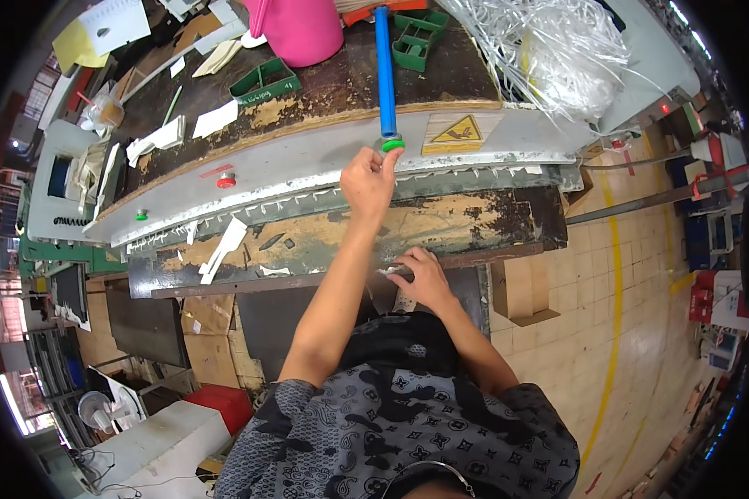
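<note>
My left hand [368, 183] reaches up to the grey front panel of a machine. Its fingers are curled in, and its thumb touches a green push button [393, 145]. Just above that button, a blue tube [385, 75] lies across the dark worn tabletop [341, 87]. Lower down, my right hand [425, 279] rests at the front edge of the scuffed ledge [424, 223], its thumb and fingers apart. White cut pieces [225, 249] lie on the ledge, left of my arms.
A pink container [304, 33], green divided trays [265, 81] and a heap of clear strips [558, 58] sit on the tabletop. A red button [225, 180] and a yellow warning sign [458, 131] are on the panel. A cardboard box [520, 289] stands below right.
</note>
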Tool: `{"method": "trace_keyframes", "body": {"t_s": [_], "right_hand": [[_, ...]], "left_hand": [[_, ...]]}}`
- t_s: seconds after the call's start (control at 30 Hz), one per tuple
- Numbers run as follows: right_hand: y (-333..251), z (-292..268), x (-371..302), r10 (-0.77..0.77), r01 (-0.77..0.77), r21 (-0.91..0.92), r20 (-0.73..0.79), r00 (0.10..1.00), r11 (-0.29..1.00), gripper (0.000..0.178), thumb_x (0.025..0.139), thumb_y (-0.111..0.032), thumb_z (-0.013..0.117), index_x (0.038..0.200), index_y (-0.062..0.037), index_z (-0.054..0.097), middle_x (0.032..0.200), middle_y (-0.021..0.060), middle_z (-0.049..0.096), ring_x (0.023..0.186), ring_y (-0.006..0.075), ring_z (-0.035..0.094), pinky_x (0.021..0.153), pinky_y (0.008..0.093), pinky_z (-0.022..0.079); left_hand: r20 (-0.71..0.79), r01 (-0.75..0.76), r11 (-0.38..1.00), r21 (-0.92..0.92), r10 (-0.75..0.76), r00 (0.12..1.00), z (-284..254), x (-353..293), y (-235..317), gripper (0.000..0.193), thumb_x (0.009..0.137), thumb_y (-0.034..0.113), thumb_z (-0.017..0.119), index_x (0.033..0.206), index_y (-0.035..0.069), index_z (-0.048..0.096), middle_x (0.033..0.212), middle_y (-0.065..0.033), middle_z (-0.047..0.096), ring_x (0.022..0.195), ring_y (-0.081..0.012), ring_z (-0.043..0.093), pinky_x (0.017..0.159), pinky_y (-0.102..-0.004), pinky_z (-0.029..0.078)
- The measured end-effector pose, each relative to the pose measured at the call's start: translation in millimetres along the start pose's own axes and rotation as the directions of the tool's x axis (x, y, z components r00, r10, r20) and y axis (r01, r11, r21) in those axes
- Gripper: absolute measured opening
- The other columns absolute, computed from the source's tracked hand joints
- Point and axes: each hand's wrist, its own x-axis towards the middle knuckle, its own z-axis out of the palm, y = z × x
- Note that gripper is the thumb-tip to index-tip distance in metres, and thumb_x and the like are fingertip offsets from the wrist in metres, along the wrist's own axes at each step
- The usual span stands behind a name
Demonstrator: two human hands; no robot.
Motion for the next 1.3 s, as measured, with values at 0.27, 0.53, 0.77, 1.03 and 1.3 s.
{"method": "trace_keyframes", "body": {"t_s": [0.27,0.53,0.77,1.03,1.3], "right_hand": [[1,-11,3,-0.09,0.09,-0.005,-0.074,0.993,0.996,0.03,0.086,-0.026,0.085,0.109,-0.0083,0.076,0.107,0.0067,0.066,0.106,0.0295,0.065,0.097,0.0435,0.051],[3,-1,4,-0.174,0.156,-0.152,-0.117,0.978,0.976,0.028,0.09,-0.034,0.08,0.106,-0.0125,0.077,0.104,0.0027,0.068,0.102,0.0261,0.065,0.092,0.0419,0.051],[-7,-6,0,-0.161,0.144,-0.184,-0.08,0.984,0.972,0.04,0.087,-0.043,0.082,0.113,-0.0134,0.075,0.109,0.0036,0.067,0.107,0.0269,0.063,0.096,0.0424,0.049],[-2,2,-4,-0.104,0.096,-0.183,-0.03,0.994,0.978,0.048,0.078,-0.035,0.089,0.117,-0.0128,0.074,0.109,0.005,0.066,0.111,0.028,0.062,0.099,0.0433,0.047],[13,16,-5,-0.151,0.14,-0.246,-0.024,0.988,0.959,0.042,0.076,-0.037,0.089,0.111,-0.0165,0.077,0.103,0.0,0.066,0.105,0.0233,0.063,0.093,0.0406,0.048]], "left_hand": [[0.404,0.0,1.0,0.027,-0.011,0.915,-78,-90,-40,0.025,0.092,0.022,0.083,0.082,0.001,0.074,0.064,-0.0114,0.066,0.055,-0.0216,0.062,0.056,-0.035,0.048],[0.528,-0.008,0.998,0.065,-0.028,0.849,-124,-139,-81,0.015,0.089,0.018,0.081,0.091,0.003,0.078,0.09,-0.0165,0.075,0.087,-0.0359,0.071,0.079,-0.0453,0.054],[0.553,-0.181,0.975,0.129,0.081,0.829,-131,-146,-67,0.026,0.084,0.026,0.086,0.1,0.007,0.078,0.089,-0.0122,0.067,0.089,-0.0354,0.063,0.082,-0.0466,0.048],[0.593,-0.207,0.967,0.15,0.08,0.802,-136,-157,-79,0.038,0.084,0.034,0.086,0.111,0.009,0.076,0.099,-0.0122,0.064,0.099,-0.0358,0.061,0.086,-0.0468,0.046],[0.61,-0.227,0.964,0.138,0.098,0.787,-136,-169,-92,0.042,0.084,0.034,0.085,0.117,0.011,0.073,0.102,-0.0106,0.065,0.1,-0.0342,0.061,0.087,-0.0458,0.046]]}}
